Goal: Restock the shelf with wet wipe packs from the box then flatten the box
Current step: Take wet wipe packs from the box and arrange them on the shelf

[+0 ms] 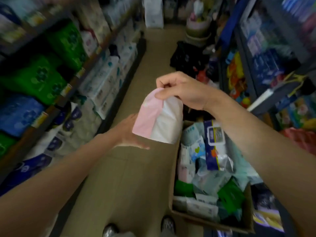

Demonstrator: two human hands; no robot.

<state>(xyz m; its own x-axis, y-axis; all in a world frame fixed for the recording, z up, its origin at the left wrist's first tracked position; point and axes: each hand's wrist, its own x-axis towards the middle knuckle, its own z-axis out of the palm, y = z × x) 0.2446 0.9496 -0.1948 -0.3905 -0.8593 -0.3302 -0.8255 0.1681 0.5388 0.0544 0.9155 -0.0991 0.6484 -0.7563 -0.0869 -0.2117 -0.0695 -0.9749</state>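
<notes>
Fingers (159,95) of the right hand (181,89) pinch the top of a soft pink and white wet wipe pack (157,118). The left hand (131,132) lies flat and wide under it, holding it up over the floor. The brown cardboard box (212,223), still full of packs, sits low on the right. To do this well, the person should probably keep the flat hand under the floppy pack and slide it onto the shelf (71,82) on the left.
</notes>
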